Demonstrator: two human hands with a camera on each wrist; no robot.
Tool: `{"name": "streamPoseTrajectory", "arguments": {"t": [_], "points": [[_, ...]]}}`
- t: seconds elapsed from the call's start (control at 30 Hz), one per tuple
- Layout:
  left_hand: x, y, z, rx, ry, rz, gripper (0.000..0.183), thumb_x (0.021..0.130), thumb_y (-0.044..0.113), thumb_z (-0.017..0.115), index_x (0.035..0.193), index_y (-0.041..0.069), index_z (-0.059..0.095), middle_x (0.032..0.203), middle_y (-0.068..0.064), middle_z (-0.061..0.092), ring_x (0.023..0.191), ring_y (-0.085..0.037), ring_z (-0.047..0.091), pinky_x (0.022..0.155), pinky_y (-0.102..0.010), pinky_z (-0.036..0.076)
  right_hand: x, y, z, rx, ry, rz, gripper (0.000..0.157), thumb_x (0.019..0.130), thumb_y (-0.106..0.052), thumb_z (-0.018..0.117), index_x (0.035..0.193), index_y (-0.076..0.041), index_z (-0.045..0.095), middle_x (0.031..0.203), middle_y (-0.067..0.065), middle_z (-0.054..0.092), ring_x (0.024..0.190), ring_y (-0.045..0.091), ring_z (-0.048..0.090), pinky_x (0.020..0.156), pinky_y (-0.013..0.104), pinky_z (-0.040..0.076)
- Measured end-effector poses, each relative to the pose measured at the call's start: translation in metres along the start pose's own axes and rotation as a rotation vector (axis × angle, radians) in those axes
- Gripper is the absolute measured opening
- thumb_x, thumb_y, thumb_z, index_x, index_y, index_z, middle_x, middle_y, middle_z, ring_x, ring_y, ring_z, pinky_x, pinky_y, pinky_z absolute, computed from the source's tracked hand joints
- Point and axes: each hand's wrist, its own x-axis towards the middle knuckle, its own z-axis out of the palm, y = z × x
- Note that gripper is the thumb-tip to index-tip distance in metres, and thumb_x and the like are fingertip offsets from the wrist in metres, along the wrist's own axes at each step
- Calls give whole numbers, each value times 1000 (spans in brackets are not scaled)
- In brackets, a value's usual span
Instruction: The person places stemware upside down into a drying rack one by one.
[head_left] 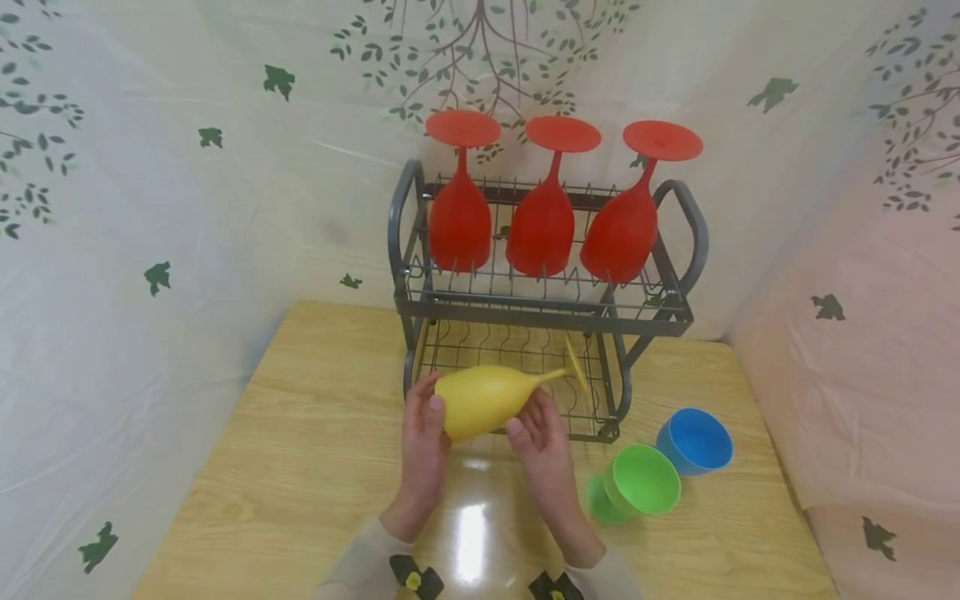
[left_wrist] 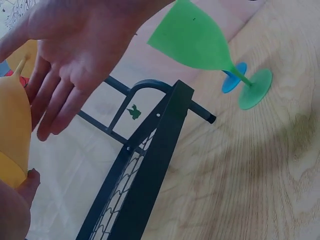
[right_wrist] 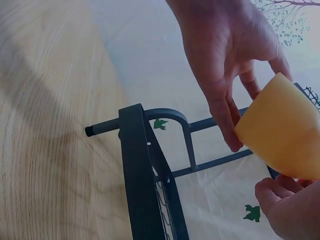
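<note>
A yellow goblet is held sideways in front of the dish rack's lower tier, its bowl to the left and its foot to the right. My left hand grips the bowl at the rim end, thumb on the near side. At the stem end my right hand holds the bowl, with the thumb at its near side and the fingers behind. The left wrist view shows the goblet's bowl between both hands. In the right wrist view, the bowl hides part of the right hand.
On the upper tier of the black two-tier rack, three upside-down goblets stand in a row: red left, red middle and red right. A green goblet and a blue goblet stand upright on the wooden table.
</note>
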Motion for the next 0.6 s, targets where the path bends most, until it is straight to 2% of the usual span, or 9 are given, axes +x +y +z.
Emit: {"name": "streamPoseTrajectory", "arguments": {"t": [0.37, 0.6], "points": [[-2, -15, -4, -17, -46, 52, 35, 112, 27, 41, 144, 14, 44, 139, -13, 50, 115, -25, 60, 94, -37, 58, 0, 2, 3, 41, 33, 48, 64, 100, -6, 64, 154, 7, 33, 157, 28, 41, 143, 43, 44, 108, 32, 47], [-2, -21, -5, -6, -69, 66, 35, 111, 26, 44, 145, 14, 46, 138, -12, 53, 116, -23, 61, 94, -35, 58, 1, 3, 2, 53, 54, 43, 60, 99, -4, 65, 151, 7, 37, 151, 25, 48, 140, 41, 48, 107, 31, 49]]}}
